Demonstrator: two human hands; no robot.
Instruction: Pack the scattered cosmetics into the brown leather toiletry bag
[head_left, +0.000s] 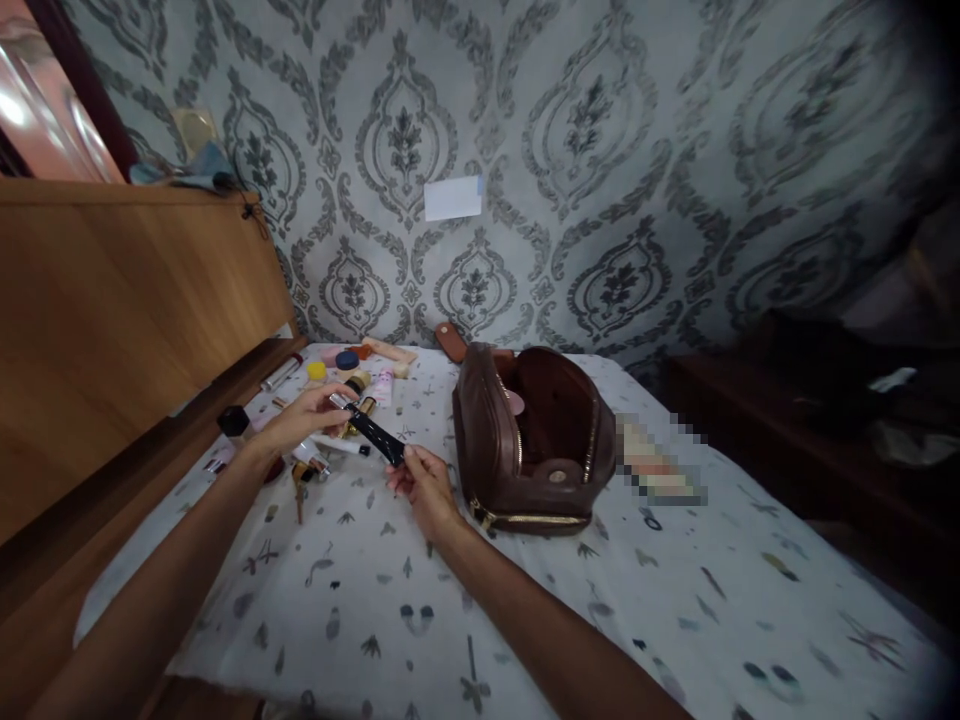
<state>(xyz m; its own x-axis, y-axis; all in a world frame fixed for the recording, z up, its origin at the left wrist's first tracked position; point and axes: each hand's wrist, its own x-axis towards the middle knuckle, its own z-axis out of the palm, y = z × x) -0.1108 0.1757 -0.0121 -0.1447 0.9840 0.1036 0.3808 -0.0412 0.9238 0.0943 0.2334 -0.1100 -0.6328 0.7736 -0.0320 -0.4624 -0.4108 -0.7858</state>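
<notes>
**Both hands (373, 447) on a black tube (377, 436) beside an open brown bag (534, 440)**

The black tube is held above the printed cloth (405, 610), just left of the bag, slanting from its silver end (340, 401) at upper left to its broad dark end at lower right. The left hand (311, 412) has its fingers closed on the silver end, which is probably a cap, though it is too small to be sure. The right hand (426, 488) pinches the broad end between thumb and fingers.

The bag stands upright on the cloth with its mouth open, showing a dark red-brown inside and gold zips. Beyond and around the left hand lies a loose spread of small items: a yellow-lidded jar (316, 371), a blue-lidded jar (346, 362), a pink and white tube (384, 388) and a white tube (341, 443) with a black cap. A black-capped bottle (234, 422) is near the left forearm. A brown case (451, 342) lies by the wall (480, 110), behind the bag's left side. To the right of the bag is a flat item (658, 465), pixelated beyond reading.

A white paper (453, 199) is on the patterned wall, and a wooden panel (135, 320) rises at far left with a blue cloth (187, 170) on top.
</notes>
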